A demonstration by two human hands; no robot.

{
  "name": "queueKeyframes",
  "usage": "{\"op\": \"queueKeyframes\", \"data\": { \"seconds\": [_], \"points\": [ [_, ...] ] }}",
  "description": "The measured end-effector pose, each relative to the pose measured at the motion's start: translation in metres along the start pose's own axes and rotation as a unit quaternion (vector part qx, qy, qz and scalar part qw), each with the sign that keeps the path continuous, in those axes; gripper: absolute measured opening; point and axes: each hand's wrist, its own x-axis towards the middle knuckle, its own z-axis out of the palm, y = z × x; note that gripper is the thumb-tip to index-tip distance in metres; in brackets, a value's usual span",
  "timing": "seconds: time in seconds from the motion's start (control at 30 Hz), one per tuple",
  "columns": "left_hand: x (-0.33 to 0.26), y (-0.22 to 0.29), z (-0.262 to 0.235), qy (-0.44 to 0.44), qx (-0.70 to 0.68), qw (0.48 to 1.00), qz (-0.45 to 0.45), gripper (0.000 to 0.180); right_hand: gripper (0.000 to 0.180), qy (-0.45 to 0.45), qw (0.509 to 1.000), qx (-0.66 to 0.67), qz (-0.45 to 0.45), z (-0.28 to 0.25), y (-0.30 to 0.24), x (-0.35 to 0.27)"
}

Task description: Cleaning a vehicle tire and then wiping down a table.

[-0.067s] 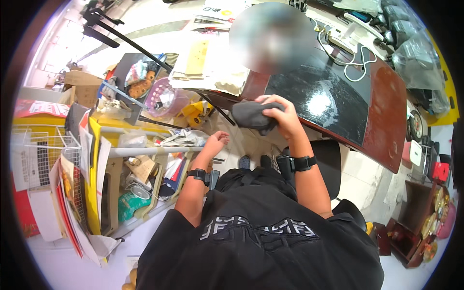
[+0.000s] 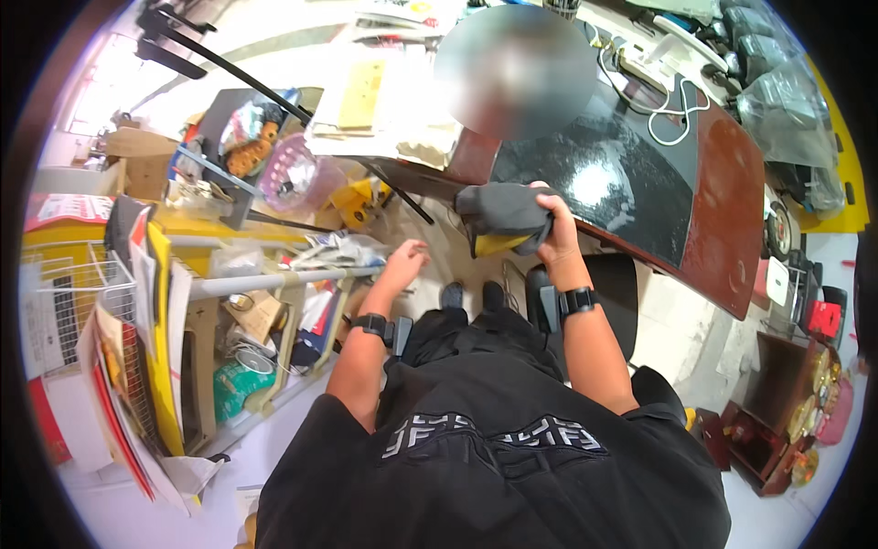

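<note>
A soft dark grey fabric item (image 2: 501, 212), perhaps a cap or pouch, is held up beside the desk's near edge. Yellow shows along its underside, and its exact kind is unclear. My right hand (image 2: 560, 233) grips its right end, with the thumb over the top and the other fingers partly hidden behind it. My left hand (image 2: 407, 263) hovers by the end of a grey rail (image 2: 274, 282), fingers loosely bent and apart, holding nothing.
A dark red desk (image 2: 727, 206) with a black top and white cable (image 2: 672, 123) lies ahead. Paper stacks (image 2: 366, 96) sit ahead left. A purple basket (image 2: 297, 174) and a cluttered rack are at left. A black chair (image 2: 611, 306) stands near my right forearm.
My right hand has turned the grey fabric item and shifted slightly right, so its yellow underside now shows. The left hand has moved slightly left.
</note>
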Motion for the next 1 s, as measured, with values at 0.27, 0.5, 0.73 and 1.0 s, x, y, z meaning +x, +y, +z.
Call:
{"op": "queueKeyframes", "data": {
  "seconds": [0.27, 0.5, 0.73, 1.0],
  "points": [
    [0.046, -0.047, 0.029, 0.08, -0.039, 0.996, 0.0, 0.042, 0.034, 0.108, 0.941, -0.279, -0.158, -0.044, -0.036, 0.053],
    [0.107, -0.088, 0.07, 0.13, -0.049, 0.99, 0.014, 0.05, 0.049, -0.06, 0.471, -0.831, -0.289, -0.069, 0.034, 0.155],
    [0.191, -0.069, 0.037, 0.331, 0.288, 0.889, 0.133, 0.064, 0.045, -0.024, 0.382, -0.859, -0.34, -0.065, 0.041, 0.156],
    [0.251, -0.087, 0.042, 0.313, 0.426, 0.808, 0.262, 0.043, 0.041, -0.018, 0.372, -0.872, -0.318, -0.076, 0.032, 0.155]
  ]
}}
